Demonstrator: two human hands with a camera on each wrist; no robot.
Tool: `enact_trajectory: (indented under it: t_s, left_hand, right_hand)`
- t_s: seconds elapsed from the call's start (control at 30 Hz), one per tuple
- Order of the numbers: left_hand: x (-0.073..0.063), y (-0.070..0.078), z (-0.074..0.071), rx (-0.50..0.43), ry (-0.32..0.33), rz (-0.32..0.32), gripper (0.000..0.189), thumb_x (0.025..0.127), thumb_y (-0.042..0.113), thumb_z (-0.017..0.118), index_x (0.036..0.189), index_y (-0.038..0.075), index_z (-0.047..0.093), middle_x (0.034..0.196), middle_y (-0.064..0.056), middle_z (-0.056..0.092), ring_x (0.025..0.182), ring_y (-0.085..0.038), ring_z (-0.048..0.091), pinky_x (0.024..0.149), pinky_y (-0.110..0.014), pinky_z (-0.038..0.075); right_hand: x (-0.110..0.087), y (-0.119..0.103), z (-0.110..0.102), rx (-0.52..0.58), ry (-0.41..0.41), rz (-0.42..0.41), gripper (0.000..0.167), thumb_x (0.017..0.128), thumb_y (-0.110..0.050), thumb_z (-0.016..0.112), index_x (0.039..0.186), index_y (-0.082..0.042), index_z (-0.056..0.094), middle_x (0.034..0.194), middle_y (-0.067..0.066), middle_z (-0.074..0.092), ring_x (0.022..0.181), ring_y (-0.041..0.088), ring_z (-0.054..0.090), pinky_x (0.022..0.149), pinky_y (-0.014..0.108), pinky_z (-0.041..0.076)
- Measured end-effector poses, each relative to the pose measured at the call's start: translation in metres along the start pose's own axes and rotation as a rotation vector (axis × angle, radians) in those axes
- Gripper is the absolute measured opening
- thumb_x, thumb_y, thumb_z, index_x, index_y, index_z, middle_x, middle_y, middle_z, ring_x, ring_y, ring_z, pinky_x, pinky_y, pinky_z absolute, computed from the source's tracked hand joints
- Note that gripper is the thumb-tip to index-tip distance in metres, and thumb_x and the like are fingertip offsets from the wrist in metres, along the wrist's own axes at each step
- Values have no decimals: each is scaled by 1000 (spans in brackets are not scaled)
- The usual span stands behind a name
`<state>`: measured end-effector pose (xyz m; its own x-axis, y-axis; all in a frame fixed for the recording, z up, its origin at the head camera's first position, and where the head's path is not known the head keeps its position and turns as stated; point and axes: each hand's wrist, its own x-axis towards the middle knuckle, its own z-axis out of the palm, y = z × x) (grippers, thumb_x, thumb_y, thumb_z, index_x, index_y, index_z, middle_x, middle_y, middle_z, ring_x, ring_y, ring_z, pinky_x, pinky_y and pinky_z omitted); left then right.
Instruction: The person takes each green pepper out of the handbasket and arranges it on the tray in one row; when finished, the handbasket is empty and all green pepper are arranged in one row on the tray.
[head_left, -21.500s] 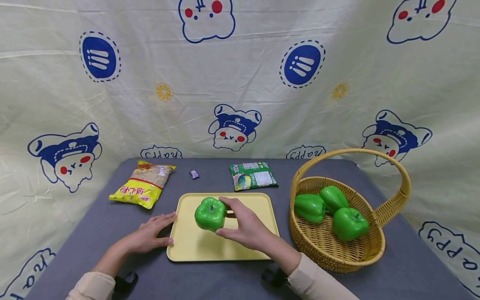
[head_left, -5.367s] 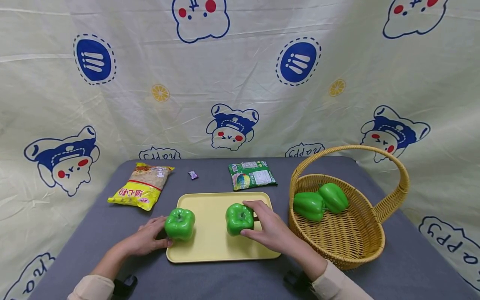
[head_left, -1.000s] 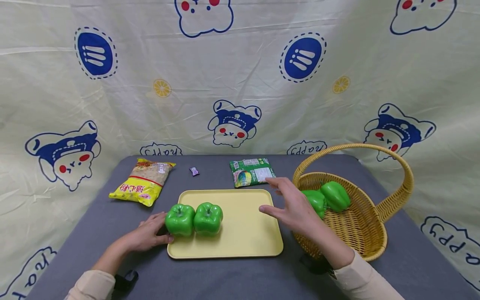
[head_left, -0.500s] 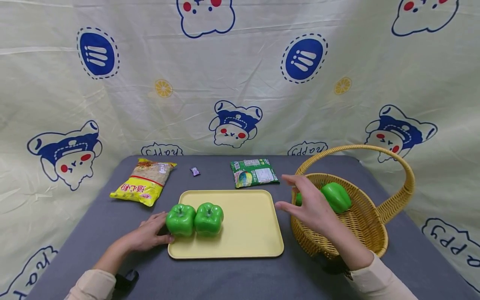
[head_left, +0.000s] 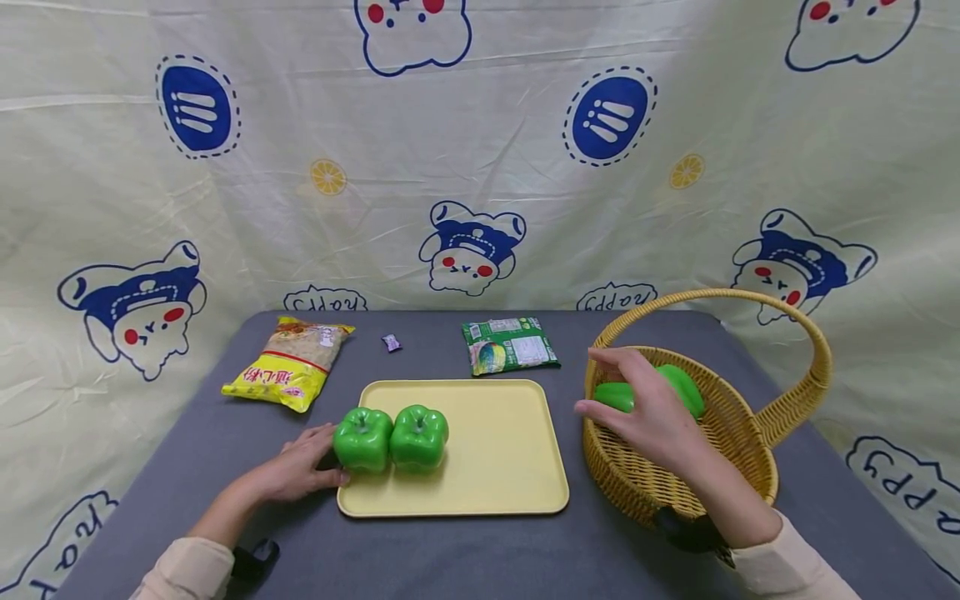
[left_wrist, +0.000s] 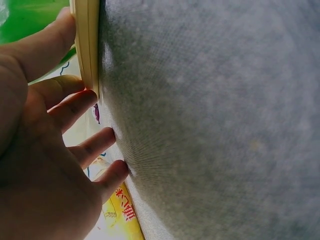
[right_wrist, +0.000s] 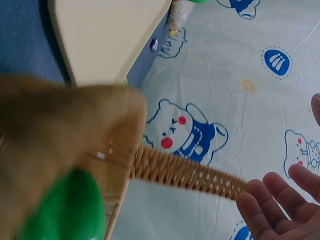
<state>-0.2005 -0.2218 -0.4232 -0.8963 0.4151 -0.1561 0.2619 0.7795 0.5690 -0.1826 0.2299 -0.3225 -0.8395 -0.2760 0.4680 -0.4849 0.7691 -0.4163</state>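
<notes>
Compared with about half a second earlier, the right hand (head_left: 651, 414) had slid further over the wicker basket (head_left: 611, 477), which sat at 3 o'clock from the cream tray (head_left: 502, 450) on the grey counter (head_left: 420, 558). Its thumb and fingers made a wide C with nothing in them. Five-ish seconds back it had a pepper over the tray's 3 o'clock half; by now that second pepper (head_left: 419, 438) sat snug against the first pepper (head_left: 363, 440), both toward the tray's 9 o'clock end. The left hand (head_left: 300, 467) had barely budged: fingers loose and apart, gripping nothing, fingertips touching the tray's 9 o'clock edge. As for the murky bits, the right hand partly covered both the 9 o'clock-side pepper (head_left: 615, 396) and the other basket pepper (head_left: 684, 387), and I couldn't tell if it was touching either. The right wrist view cut that hand off at 3 to 4 o'clock, and a blurry brown mass (right_wrist: 65, 135) hid a big chunk. The left wrist view only caught cropped green at 10 o'clock.
</notes>
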Motion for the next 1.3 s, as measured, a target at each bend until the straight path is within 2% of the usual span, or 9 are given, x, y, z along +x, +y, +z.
enact_trajectory:
  t_s: [0.2,0.47,0.7,1.17,1.3]
  left_hand:
    - [0,1,0,9,3,2,76,84,37,69,141,-3,38,146,-27,35,136,-52,22,99,-74,18]
    - [1,0,0,13,6,2,77,84,38,69,141,-3,37,146,-27,36,136,-52,23,100,-74,18]
    - [1,0,1,5,7,-5,77,84,37,69,141,-2,37,146,-26,37,136,-51,23,100,-74,18]
    - [-1,2,-1,-18,-14,-15,77,84,37,69,142,-2,37,147,-26,35,136,-52,21,100,-75,16]
    - [-1,1,0,-19,-13,-9,77,84,37,69,142,-1,37,147,-25,36,136,-51,22,99,-75,17]
  right_hand:
    - [-5,9,-15,-31,33,16,62,80,-29,75,132,-6,49,122,11,57,109,27,57,87,48,47]
    - [-9,23,-24,-45,15,48,60,83,-29,72,133,-6,48,124,15,55,111,31,55,86,50,48]
    - [-7,39,-32,-58,-21,108,63,84,-38,69,134,-7,46,125,16,54,110,36,55,86,55,47]
    - [5,62,-35,-36,-73,146,66,85,-42,67,137,-8,44,129,16,52,112,38,56,89,57,45]
    - [8,69,-31,-37,-116,153,69,86,-44,65,138,-6,42,133,18,51,114,39,53,91,57,43]
